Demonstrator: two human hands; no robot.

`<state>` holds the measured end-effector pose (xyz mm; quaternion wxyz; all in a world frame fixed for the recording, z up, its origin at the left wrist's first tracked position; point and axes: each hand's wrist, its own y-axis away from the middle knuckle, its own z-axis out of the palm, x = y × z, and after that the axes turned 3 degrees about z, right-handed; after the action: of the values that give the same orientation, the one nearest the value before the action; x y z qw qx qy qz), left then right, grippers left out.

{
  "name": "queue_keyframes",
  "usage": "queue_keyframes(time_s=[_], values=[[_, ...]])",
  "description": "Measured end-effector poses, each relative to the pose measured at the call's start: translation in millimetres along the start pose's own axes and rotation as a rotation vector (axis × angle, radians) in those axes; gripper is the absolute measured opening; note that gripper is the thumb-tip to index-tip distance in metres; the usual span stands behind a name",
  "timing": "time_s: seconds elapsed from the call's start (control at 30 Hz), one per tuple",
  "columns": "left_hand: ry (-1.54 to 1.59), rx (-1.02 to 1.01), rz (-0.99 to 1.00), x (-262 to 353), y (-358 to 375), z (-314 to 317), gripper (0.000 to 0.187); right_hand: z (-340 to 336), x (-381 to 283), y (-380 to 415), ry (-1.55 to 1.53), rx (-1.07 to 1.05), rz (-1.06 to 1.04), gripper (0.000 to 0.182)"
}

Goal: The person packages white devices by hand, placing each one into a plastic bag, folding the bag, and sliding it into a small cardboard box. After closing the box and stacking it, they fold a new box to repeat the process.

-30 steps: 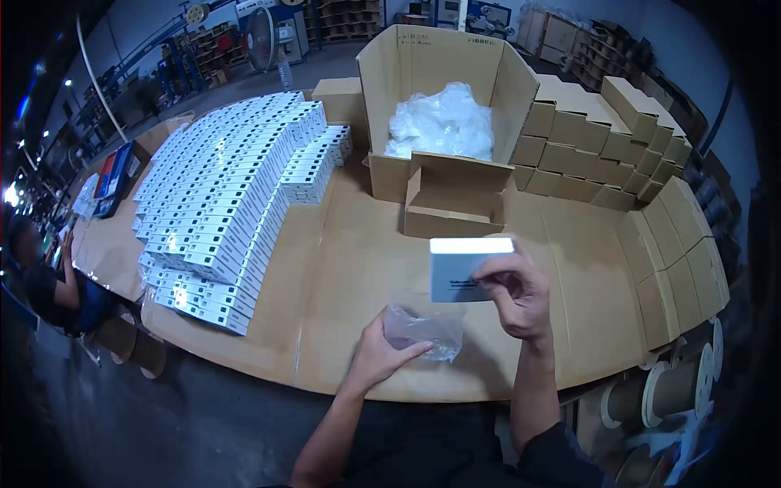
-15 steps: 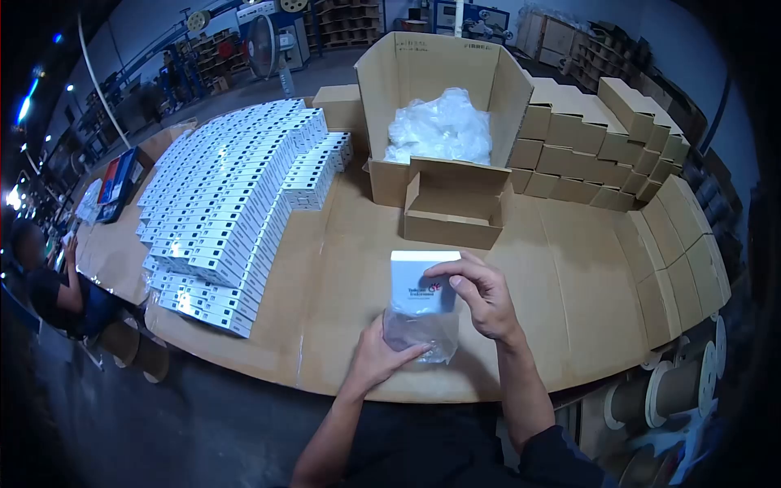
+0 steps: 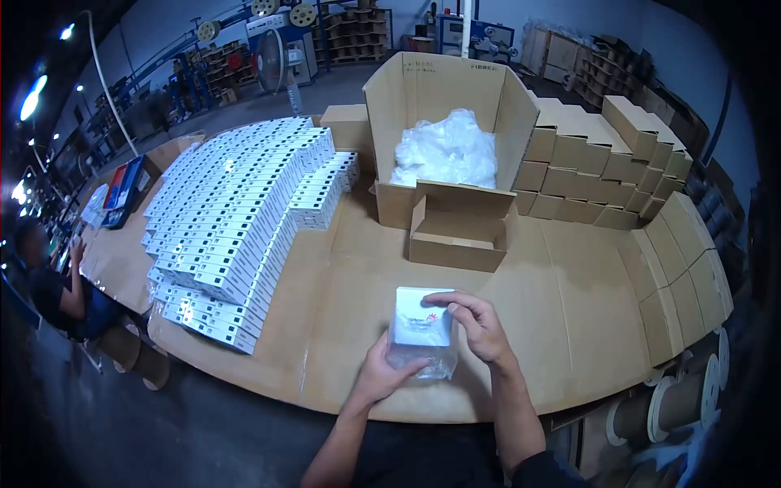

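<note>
A small white box [image 3: 411, 305] with a printed logo stands partly inside a clear plastic bag [image 3: 435, 364] near the table's front edge. My left hand [image 3: 381, 376] grips the bag from the lower left, thumb across its front. At the top right of the box, my right hand [image 3: 480, 325] has its curled fingers and thumb on the box's upper part. Film seems to cover the logo; the bag's exact rim is hard to make out.
Stacked white boxes [image 3: 236, 220] fill the table's left side. An open brown carton [image 3: 460, 252] sits ahead, before a large carton [image 3: 447, 85] holding clear plastic bags [image 3: 447, 150]. Brown cartons [image 3: 586, 179] line the right. Another person [image 3: 61, 281] sits at far left.
The white box sits deeper in the bag, with less loose plastic beneath it. My right hand has moved down with it. The whole view has shifted slightly.
</note>
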<state>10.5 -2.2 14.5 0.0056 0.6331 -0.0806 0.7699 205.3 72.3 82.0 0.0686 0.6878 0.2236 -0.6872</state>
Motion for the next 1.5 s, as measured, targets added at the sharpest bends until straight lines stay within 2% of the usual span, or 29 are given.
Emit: queue_keyframes(time_s=[0.03,0.13,0.17,0.3,0.37,0.4,0.43,0.5,0.57,0.7,0.8,0.83,0.93,0.97,1.07,1.1,1.2,1.23,1.33,1.47,1.5], values=[[0.21,-0.038,0.058,-12.6,-2.1,-7.6,0.058,-0.1,0.0,0.2,-0.027,-0.029,0.023,0.033],[0.533,0.121,-0.131,-20.3,2.1,-9.0,0.05,0.4,6.6,4.8,-0.011,-0.123,0.066,0.033],[0.464,0.179,-0.112,-27.9,1.0,-8.5,0.043,1.2,9.4,7.0,0.009,-0.149,0.045,0.035],[0.528,0.259,-0.05,-29.5,-1.2,-3.0,0.04,21.6,32.8,23.6,-0.353,0.257,0.075,0.056],[0.509,0.291,-0.03,-31.5,-5.3,0.3,0.039,34.4,56.9,36.8,-0.404,0.344,0.076,0.046],[0.496,0.313,-0.022,-33.3,-4.9,0.1,0.039,41.1,63.2,39.1,-0.434,0.384,0.08,0.041],[0.439,0.309,-0.032,-42.5,-2.5,-3.6,0.041,47.1,60.4,42.3,-0.506,0.439,0.135,0.026],[0.327,0.298,-0.05,-57.4,-3.5,-11.5,0.044,49.1,66.4,40.1,-0.52,0.473,0.126,0.02],[0.096,0.294,0.024,-55.4,-3.3,-13.4,0.047,42.5,76.2,39.5,-0.508,0.512,0.159,0.014],[-0.243,0.289,0.297,-22.9,-15.0,-9.9,0.048,36.7,65.4,32.4,-0.449,0.456,-0.083,0.012],[-0.217,0.245,0.27,-11.3,-15.0,-7.9,0.047,24.9,62.6,36.3,-0.477,0.355,-0.028,0.013],[-0.273,0.185,0.198,-13.6,-12.3,-11.8,0.048,26.0,60.2,39.7,-0.477,0.35,-0.017,0.015],[0.466,0.183,-0.084,-15.3,-10.8,-0.3,0.051,38.9,57.4,37.1,-0.484,0.324,-0.039,0.019],[0.513,0.137,-0.097,-22.4,-11.1,-4.0,0.058,43.3,59.4,36.0,-0.483,0.321,-0.06,0.02],[0.343,0.01,-0.084,-7.8,-5.9,-1.9,0.063,44.5,71.4,45.0,-0.447,0.351,-0.041,0.019],[0.123,0.017,0.134,-12.5,-11.4,1.2,0.061,44.4,71.0,42.3,-0.45,0.353,-0.049,0.018],[0.105,0.099,-0.066,-9.1,-12.5,1.5,0.048,47.4,62.9,43.1,-0.407,0.386,0.057,0.014],[0.204,0.156,-0.103,-8.9,-13.7,4.3,0.034,45.4,64.3,44.9,-0.376,0.389,0.096,0.013],[0.31,0.258,-0.129,-6.8,-15.6,6.2,0.03,46.9,57.0,43.9,-0.358,0.417,0.135,0.012],[0.222,0.328,-0.157,-13.6,-17.6,11.2,0.031,44.6,52.9,39.6,-0.249,0.484,0.119,0.016],[0.189,0.344,-0.166,-15.5,-16.0,11.9,0.031,43.5,55.0,40.4,-0.275,0.487,0.144,0.022]])
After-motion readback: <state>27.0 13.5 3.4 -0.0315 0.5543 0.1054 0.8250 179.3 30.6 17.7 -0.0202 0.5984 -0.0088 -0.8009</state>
